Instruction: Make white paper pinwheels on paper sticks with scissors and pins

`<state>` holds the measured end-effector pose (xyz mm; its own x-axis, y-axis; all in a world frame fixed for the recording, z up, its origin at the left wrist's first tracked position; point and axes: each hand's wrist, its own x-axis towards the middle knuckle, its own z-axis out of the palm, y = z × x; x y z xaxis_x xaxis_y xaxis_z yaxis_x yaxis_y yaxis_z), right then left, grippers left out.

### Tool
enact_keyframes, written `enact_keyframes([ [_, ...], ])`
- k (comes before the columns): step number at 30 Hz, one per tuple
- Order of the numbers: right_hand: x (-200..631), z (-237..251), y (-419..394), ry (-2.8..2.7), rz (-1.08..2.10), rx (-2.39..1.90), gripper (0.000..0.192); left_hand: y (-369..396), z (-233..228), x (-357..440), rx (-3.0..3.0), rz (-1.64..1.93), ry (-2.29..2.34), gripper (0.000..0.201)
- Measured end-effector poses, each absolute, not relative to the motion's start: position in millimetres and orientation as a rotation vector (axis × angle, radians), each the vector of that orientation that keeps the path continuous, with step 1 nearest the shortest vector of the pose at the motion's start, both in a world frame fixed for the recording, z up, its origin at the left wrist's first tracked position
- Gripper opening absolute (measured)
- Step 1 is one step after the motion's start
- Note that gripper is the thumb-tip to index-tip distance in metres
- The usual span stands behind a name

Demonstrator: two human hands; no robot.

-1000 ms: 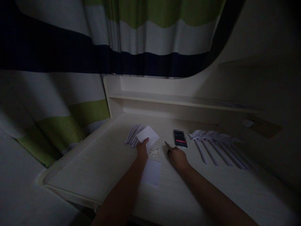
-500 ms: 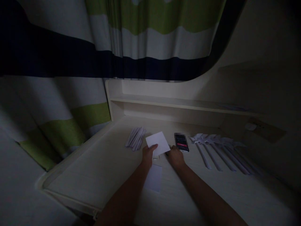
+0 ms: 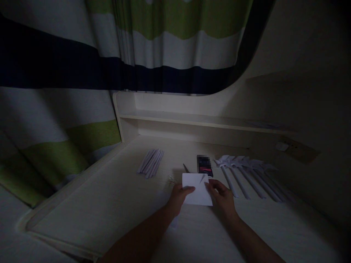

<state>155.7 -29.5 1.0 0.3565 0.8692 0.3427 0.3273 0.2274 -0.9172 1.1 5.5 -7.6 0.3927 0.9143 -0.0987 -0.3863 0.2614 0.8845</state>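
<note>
a cloth curtain (image 3: pixel 175 78) banded in green, white and navy hangs behind my pale wooden desk (image 3: pixel 109 204). at the right lies a row of white paper pinwheels (image 3: pixel 229 160) on rolled stems; at the left, a bundle of slim white rolled paper sticks (image 3: pixel 150 163). my left hand (image 3: pixel 175 199) pinches the left edge of a square white paper sheet (image 3: pixel 197 197), thumb on top, and my right hand (image 3: pixel 223 199) has its fingertips closed on the right edge. i hold it over the desk, a narrow dark mark near its upper right corner. beyond it lie a flat black phone (image 3: pixel 204 164) with a red-striped screen and a dark pointed blade (image 3: pixel 186 168), partly hidden by the sheet.
</note>
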Motion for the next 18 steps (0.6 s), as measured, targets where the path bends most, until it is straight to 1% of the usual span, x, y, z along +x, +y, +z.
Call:
enact_keyframes([
  [6,166,-6,-37,-1.547,0.114,-1.225,0.016,5,-11,3,0.9,0.951,0.756,0.032],
  [9,172,-10,-38,-1.706,-0.035,-1.087,0.018,2,-8,5,0.911,0.917,0.793,0.03],
  [14,173,-9,-41,-1.902,-0.078,-1.004,0.028,2,-6,4,0.915,0.916,0.772,0.032],
  [18,172,-3,-45,-1.971,-0.137,-0.994,0.031,3,-6,3,0.887,0.923,0.75,0.033],
])
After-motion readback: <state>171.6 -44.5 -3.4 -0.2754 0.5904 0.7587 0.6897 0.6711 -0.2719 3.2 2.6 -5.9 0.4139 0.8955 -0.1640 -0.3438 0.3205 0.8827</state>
